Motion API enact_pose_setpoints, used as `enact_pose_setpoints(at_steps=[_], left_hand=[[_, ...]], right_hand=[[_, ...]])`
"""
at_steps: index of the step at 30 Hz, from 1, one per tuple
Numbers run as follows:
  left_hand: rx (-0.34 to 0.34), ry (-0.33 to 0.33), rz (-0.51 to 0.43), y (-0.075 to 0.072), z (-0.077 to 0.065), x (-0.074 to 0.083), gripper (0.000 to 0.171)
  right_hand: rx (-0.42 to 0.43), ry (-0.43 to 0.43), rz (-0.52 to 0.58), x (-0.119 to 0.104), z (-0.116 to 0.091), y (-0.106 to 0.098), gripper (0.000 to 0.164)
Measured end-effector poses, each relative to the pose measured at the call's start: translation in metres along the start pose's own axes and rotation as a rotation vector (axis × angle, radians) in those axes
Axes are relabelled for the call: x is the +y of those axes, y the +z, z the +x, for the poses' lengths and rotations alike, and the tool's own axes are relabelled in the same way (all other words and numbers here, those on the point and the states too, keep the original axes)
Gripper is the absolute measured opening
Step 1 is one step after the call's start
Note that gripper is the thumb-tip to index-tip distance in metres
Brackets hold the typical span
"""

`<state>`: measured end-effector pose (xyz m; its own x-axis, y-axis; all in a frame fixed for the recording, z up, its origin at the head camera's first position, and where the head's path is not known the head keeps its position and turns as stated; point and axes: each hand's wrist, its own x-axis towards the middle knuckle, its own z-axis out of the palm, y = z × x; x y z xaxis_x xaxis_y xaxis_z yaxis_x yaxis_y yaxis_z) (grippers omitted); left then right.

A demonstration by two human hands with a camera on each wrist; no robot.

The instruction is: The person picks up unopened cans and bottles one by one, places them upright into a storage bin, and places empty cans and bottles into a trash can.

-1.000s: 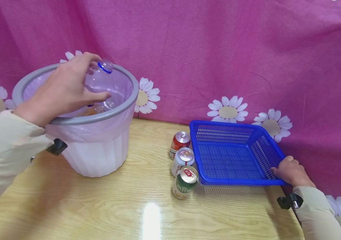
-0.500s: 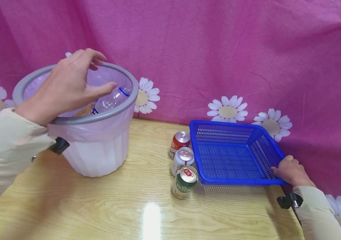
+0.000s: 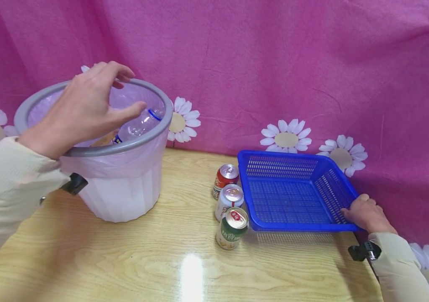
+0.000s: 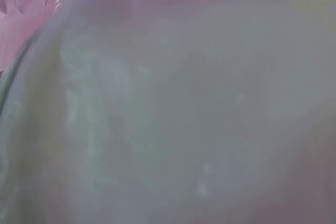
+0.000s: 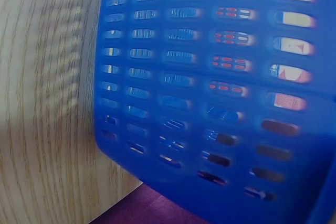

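My left hand (image 3: 82, 105) is over the near rim of a white bin (image 3: 124, 197) with a grey rim and a pinkish liner. Its thumb and fingers are spread apart with nothing between them. Inside the bin, below the thumb, a clear plastic bottle (image 3: 137, 128) with a blue neck ring leans toward the right wall. At the right, my right hand (image 3: 365, 214) grips the near right corner of a blue plastic basket (image 3: 282, 201). In the right wrist view the slotted wall of the basket (image 5: 184, 72) fills most of the picture. A pale blurred surface fills the left wrist view.
Three drink cans stand in a row along the basket's left side: a red can (image 3: 225, 181), a white can (image 3: 230, 203) and a green can (image 3: 231, 228). The wooden table (image 3: 154, 260) meets a pink flowered cloth (image 3: 214, 71) at the back.
The left hand has let go of the bottle, which has dropped lower into the bin and tipped right. The thumb and fingers have spread. The right hand stays on the basket.
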<state>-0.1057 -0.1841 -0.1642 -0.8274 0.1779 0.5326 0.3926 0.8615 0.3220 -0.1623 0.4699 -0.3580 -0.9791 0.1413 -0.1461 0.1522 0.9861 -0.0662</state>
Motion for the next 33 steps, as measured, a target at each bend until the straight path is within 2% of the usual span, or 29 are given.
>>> enact_pose_setpoints(at_steps=[16,33], left_hand=[[-0.01,0.01,-0.014,0.002,0.002,0.011,0.056],[0.033,0.117,-0.032,0.008,-0.003,0.023,0.047]], right_hand=[[-0.004,0.003,0.026,-0.001,0.0,-0.001,0.068],[-0.033,0.043,0.009,-0.006,-0.002,-0.002,0.069]])
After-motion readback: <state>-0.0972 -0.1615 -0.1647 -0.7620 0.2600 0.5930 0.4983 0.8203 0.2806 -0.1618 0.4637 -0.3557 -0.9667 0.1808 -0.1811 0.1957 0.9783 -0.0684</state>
